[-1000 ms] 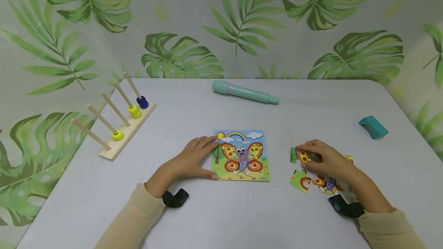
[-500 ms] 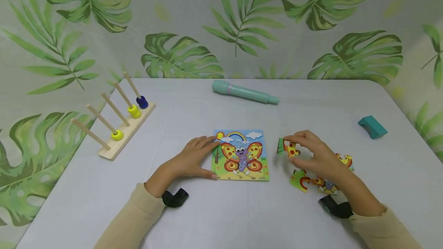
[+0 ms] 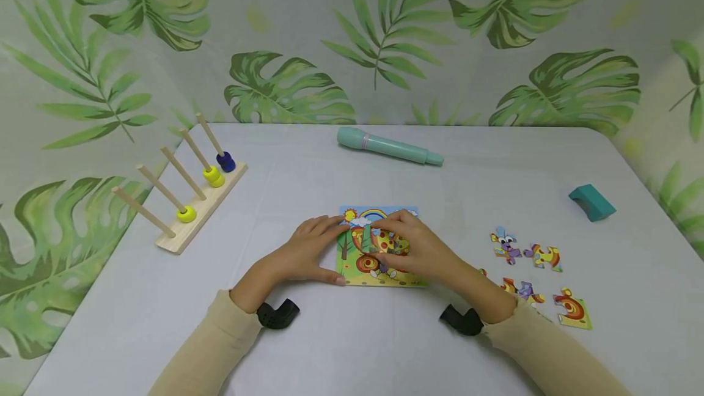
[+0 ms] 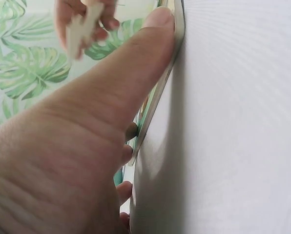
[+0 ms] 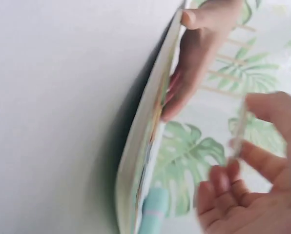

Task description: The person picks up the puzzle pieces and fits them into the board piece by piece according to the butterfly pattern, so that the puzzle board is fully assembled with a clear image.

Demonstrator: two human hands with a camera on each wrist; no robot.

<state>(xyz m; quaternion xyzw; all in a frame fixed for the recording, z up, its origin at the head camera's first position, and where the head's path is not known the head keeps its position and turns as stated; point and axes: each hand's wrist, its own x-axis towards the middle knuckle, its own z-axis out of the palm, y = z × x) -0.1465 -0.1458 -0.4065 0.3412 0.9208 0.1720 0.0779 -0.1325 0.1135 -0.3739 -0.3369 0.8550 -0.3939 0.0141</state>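
Note:
A butterfly picture puzzle board (image 3: 357, 278) lies flat on the table. My left hand (image 3: 305, 255) rests along its left side, fingertips at the upper left edge and thumb at the lower left corner, with the fingers fairly straight. Over the board, my right hand (image 3: 426, 248) pinches a jigsaw piece (image 3: 366, 241) with green and orange wing print between thumb and fingers. That wooden-looking jigsaw piece (image 4: 84, 30) is held above the board's surface in the left wrist view. The right hand covers much of the board's right half in the head view.
Several loose jigsaw pieces (image 3: 544, 256) lie to the right, some partly behind the right forearm. A teal arch block (image 3: 593, 201) sits at the far right. A mint toy microphone (image 3: 389, 146) lies at the back. A wooden peg stand (image 3: 203, 211) with rings stands at left.
My right hand has lifted the jigsaw piece from the loose pieces and carried it left over the board. More of the loose pieces are uncovered. The left hand has stayed put.

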